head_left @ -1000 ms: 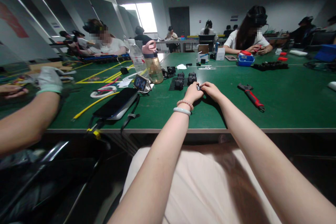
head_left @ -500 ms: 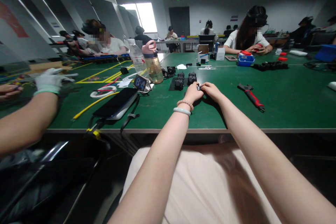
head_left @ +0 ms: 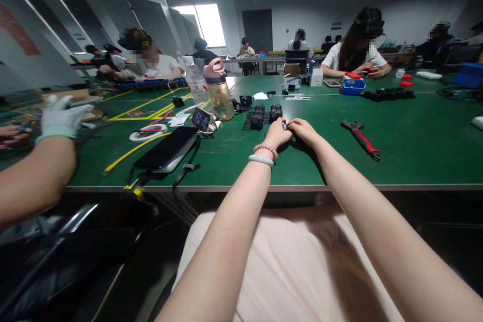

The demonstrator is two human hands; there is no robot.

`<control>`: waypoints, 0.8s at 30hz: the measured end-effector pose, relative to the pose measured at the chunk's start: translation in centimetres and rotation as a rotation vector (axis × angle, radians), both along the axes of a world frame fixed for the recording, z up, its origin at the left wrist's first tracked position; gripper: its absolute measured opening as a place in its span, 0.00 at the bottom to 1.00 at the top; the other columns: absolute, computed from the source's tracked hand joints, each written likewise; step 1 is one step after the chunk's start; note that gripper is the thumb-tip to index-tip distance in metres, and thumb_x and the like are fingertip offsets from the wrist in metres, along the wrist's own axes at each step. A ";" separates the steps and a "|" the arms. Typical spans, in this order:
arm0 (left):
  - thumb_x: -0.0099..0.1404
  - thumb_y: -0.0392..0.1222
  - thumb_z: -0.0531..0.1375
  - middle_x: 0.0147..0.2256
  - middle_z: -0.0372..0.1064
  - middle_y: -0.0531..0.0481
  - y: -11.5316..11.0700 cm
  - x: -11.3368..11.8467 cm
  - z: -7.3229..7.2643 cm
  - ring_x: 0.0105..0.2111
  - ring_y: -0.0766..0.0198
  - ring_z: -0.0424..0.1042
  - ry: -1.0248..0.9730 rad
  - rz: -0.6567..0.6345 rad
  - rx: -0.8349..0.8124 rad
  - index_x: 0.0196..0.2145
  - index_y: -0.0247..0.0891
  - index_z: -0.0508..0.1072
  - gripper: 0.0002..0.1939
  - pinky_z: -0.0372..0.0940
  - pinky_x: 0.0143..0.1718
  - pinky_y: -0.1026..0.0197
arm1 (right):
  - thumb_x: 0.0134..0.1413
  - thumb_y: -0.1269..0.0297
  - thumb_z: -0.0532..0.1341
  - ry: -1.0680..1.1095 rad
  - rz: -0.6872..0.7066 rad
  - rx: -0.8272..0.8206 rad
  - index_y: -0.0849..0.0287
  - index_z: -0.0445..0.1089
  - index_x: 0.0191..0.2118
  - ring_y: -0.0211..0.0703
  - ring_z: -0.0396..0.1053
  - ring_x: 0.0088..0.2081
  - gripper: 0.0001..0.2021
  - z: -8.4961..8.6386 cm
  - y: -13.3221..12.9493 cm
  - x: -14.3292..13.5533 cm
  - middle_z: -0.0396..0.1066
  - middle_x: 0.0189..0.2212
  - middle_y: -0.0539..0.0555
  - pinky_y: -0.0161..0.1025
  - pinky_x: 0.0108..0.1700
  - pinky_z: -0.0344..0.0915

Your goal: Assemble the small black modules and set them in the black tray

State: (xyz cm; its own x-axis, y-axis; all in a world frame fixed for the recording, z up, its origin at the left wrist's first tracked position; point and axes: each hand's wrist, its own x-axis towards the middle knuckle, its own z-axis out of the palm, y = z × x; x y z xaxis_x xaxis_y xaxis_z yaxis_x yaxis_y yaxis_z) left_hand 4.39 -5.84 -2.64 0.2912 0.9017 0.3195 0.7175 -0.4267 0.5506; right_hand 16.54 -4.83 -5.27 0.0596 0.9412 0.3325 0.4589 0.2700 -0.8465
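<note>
Just above the green table, my left hand is closed on a small black-and-silver part, too small to name. From the other side my right hand meets it, with the fingertips pinched on the same part. Right behind my left hand stand black blocky parts, one group on a dark grid-like base and another close beside it. An adjustable wrench with a red and black handle lies to the right of my hands.
Left of my hands are a black power bank-like device, a small clock-like display, a drink bottle and cables. At far left, a co-worker's gloved hand reaches over the table. A blue box stands farther back.
My hands stay almost where they were, still on the small part. The co-worker's gloved hand at the left has moved a little to the left and risen slightly.
</note>
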 end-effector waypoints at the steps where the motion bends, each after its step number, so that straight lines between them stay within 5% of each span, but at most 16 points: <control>1: 0.43 0.34 0.57 0.38 0.65 0.46 0.0 0.0 0.0 0.37 0.61 0.65 -0.001 0.002 -0.003 0.43 0.36 0.61 0.25 0.60 0.35 0.64 | 0.39 0.63 0.52 -0.003 -0.003 -0.002 0.60 0.68 0.30 0.36 0.62 0.31 0.12 0.0 0.0 0.0 0.68 0.28 0.50 0.34 0.34 0.59; 24: 0.44 0.34 0.57 0.40 0.64 0.46 -0.5 0.2 0.5 0.39 0.61 0.64 0.013 0.021 -0.052 0.44 0.37 0.59 0.27 0.59 0.38 0.64 | 0.40 0.64 0.51 -0.024 -0.015 -0.010 0.60 0.67 0.31 0.35 0.61 0.31 0.12 0.5 -0.4 -0.2 0.67 0.29 0.49 0.33 0.35 0.58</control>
